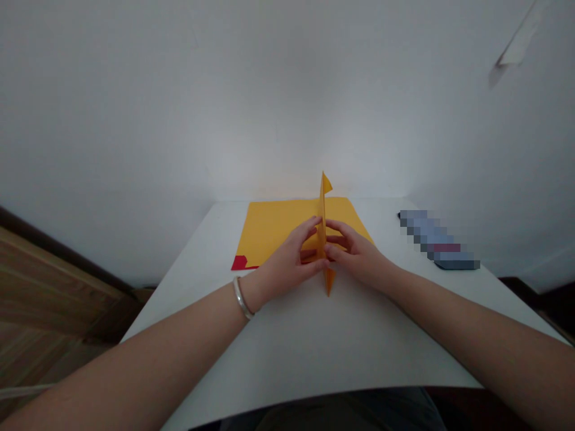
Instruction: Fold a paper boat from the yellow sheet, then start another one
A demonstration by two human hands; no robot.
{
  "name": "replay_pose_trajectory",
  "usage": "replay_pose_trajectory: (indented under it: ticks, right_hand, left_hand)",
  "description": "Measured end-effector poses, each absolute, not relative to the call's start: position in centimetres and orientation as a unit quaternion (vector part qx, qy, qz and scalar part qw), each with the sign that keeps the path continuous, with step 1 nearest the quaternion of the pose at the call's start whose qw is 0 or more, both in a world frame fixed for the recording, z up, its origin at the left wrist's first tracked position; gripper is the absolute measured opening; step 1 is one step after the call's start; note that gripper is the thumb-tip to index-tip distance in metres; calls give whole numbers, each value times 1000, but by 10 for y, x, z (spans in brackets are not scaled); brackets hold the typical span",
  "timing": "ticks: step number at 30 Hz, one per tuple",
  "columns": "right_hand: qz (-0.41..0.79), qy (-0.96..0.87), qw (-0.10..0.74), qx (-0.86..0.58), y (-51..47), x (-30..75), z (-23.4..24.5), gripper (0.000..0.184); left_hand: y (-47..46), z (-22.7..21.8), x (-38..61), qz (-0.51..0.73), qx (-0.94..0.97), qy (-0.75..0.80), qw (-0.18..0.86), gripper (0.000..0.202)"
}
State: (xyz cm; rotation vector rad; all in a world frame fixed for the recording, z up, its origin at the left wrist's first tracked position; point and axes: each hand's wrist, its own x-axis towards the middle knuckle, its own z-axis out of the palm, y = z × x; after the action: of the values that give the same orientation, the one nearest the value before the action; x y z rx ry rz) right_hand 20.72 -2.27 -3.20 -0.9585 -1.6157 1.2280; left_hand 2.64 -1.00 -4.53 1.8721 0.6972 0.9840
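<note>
A folded yellow paper piece (323, 203) stands on edge in the middle of the white table (314, 335), seen edge-on with a pointed tip at its top and bottom. My left hand (287, 263), with a silver bracelet on its wrist, presses against its left side with fingers closed on it. From the other side my right hand (357, 251) pinches the same paper. Flat yellow sheets (274, 224) lie on the table just behind both hands.
A red sheet (240, 262) peeks out under the yellow stack's near left corner. A blurred dark object (438, 242) lies at the table's right side. A white wall rises behind the table; wooden flooring shows at left.
</note>
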Motion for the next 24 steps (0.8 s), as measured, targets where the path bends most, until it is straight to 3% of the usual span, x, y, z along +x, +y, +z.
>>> replay_pose_trajectory:
  ticks: [7,14,20,24]
  right_hand:
    - [492,-646,436,-387,-22,206,-35,46]
    - [507,-639,444,-371,-22,206,-34,38]
    - [467,-654,457,-381,-21,206,-33,41]
    - [458,-661,450,-389,-23,203,-32,43]
  left_hand:
    - [-11,-42,28,389,714,261,521,79]
    - [-10,-38,29,389,735,244,500,69]
    - [-9,-36,29,398,711,289,502,82]
    - [-9,-34,31,409,705,337,471,74]
